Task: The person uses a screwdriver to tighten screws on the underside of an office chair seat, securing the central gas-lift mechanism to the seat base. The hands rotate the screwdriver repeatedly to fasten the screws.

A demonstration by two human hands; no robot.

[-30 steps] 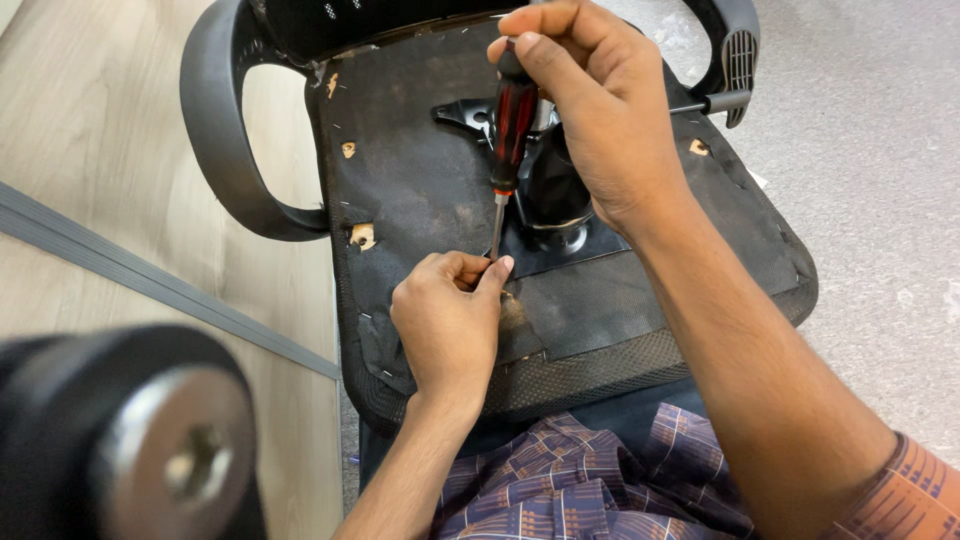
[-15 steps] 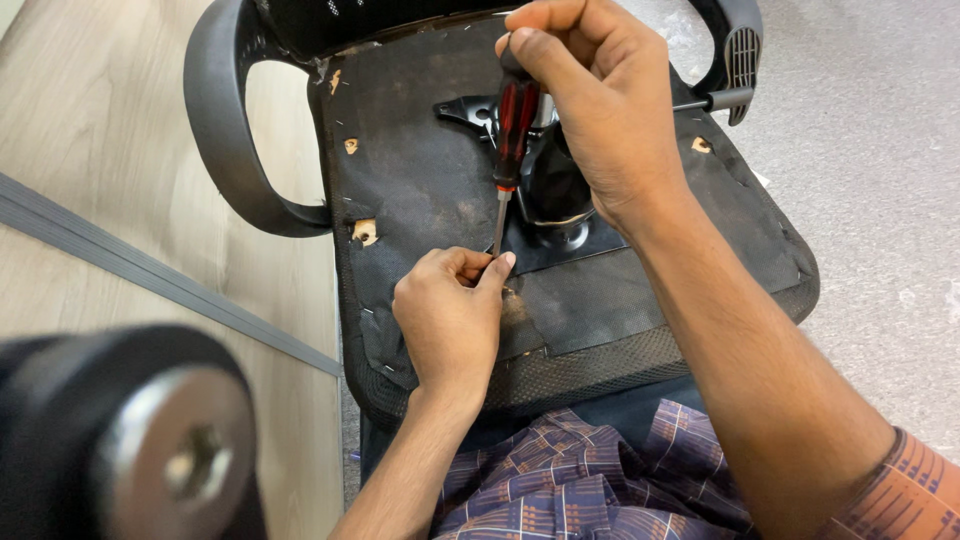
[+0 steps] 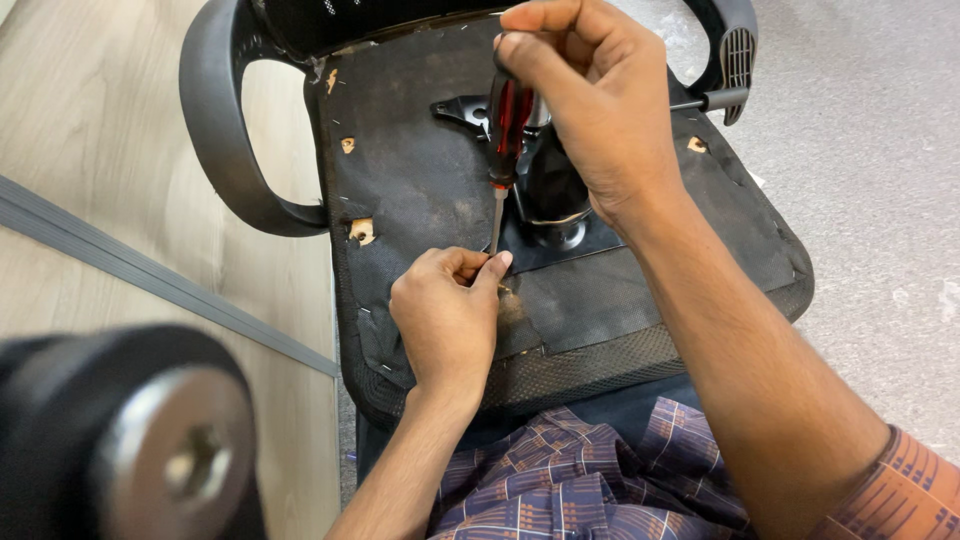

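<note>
Head camera: The right hand (image 3: 600,110) was wrapped tight round the red-and-black handle of a screwdriver (image 3: 505,130), its thin shaft standing nearly upright on the upturned chair seat (image 3: 420,190). The left hand (image 3: 445,320) pinched fingers together at the tip. The tool looked light and rigid, best gripped by its ribbed handle.

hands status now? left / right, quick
Left hand: closed, fingertips pinched at the screwdriver tip on the chair underside.
Right hand: closed around the screwdriver handle, held upright.
</note>
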